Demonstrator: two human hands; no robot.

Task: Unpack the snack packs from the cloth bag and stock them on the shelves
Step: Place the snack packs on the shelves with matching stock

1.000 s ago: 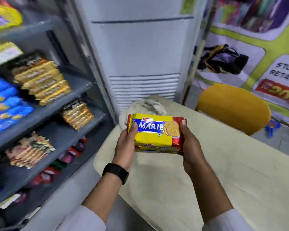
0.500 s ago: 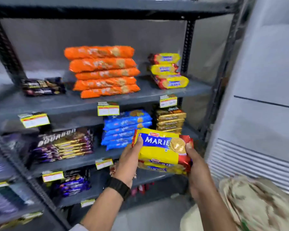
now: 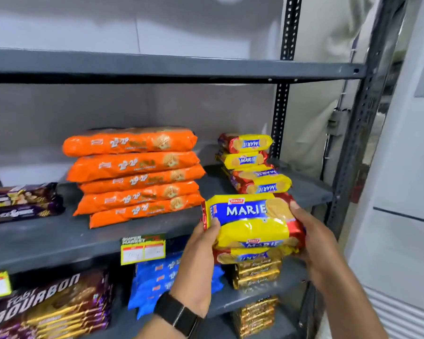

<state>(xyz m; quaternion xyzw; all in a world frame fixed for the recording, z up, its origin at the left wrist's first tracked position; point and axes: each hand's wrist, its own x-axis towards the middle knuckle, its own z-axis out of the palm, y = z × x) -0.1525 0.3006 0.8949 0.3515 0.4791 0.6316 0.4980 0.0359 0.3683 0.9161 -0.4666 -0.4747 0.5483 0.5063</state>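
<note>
At centre-right of the head view, left hand (image 3: 201, 260) and right hand (image 3: 316, 243) clamp a stack of glossy yellow Marie packs (image 3: 251, 223) by its ends, held off the grey metal shelf (image 3: 59, 241). At 12 o'clock from it, a pile of shelved Marie packs (image 3: 255, 165); at 10 o'clock, crinkly orange packs (image 3: 135, 177). Black watch (image 3: 179, 314) on left wrist.

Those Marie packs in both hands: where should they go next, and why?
Probably up and forward onto the Marie stack on the shelf. The left hand and right hand hold matching held packs just below and in front of it.
</note>
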